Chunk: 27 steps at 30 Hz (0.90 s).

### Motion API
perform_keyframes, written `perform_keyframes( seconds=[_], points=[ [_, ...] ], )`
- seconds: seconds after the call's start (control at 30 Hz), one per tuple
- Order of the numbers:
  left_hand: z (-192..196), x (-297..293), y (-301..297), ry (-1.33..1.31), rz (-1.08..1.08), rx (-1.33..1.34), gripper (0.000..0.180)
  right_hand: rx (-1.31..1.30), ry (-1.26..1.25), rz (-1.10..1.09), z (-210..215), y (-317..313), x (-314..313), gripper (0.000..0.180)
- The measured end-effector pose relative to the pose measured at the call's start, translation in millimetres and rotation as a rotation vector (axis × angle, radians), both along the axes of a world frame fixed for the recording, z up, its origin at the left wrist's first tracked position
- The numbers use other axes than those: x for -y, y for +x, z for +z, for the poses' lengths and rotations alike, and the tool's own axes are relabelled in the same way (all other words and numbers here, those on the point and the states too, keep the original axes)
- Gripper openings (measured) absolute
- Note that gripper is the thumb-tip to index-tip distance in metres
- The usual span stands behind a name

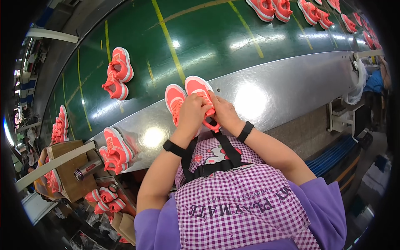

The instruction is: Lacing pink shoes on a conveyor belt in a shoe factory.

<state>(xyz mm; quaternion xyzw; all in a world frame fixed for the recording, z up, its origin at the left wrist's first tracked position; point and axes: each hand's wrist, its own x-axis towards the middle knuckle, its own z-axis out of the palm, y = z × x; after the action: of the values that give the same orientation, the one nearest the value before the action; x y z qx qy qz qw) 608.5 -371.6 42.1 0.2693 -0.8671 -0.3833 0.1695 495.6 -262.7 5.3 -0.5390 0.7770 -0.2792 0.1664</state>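
A coral sneaker [197, 85] with a white sole edge lies toe-away at the metal ledge in front of me. My left hand [192, 111] is closed over its lace and tongue area, fingers bent inward. On the other side, my right hand [225, 112] grips the shoe's collar, its thumb near the laces. Part of the laces and tongue is hidden under my fingers. Close against it on the left rests a second coral sneaker [174, 96], partly covered by my left hand and forearm.
A green conveyor belt [141, 54] with yellow lines runs beyond the metal ledge [287, 83]. On it sit a sneaker pair [118, 74] and several more at the far right. Another pair [116, 151] stands on the ledge at left, near a cardboard box [73, 168].
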Motion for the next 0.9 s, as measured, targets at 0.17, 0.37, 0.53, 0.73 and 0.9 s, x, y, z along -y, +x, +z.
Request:
perform_keyframes(
  seconds=[0.17, 0.37, 0.53, 0.73, 0.9],
  points=[
    [12.5, 43.2, -20.6, 0.451, -0.217, 0.449, 0.021, 0.062, -0.003, 0.003, 3.2, -4.4, -1.9, 0.071],
    [-12.8, 55.5, -13.6, 0.817, -0.322, 0.275, 0.022, 0.092, 0.064, -0.011, 11.7, -3.5, -1.0, 0.07],
    [-3.6, 53.2, -6.7, 1.196, -0.236, 0.051, 0.016, 0.032, 0.005, -0.061, 4.7, -3.6, -5.5, 0.076],
    [-1.2, 49.3, 3.8, 1.387, -0.164, -0.181, 0.013, 0.023, 0.038, -0.084, 9.0, 3.1, -1.0, 0.075],
    [-3.1, 29.3, 3.1, 0.762, 0.067, -0.187, 0.01, 0.033, 0.04, -0.075, 10.3, 0.4, 0.0, 0.074]
  ],
)
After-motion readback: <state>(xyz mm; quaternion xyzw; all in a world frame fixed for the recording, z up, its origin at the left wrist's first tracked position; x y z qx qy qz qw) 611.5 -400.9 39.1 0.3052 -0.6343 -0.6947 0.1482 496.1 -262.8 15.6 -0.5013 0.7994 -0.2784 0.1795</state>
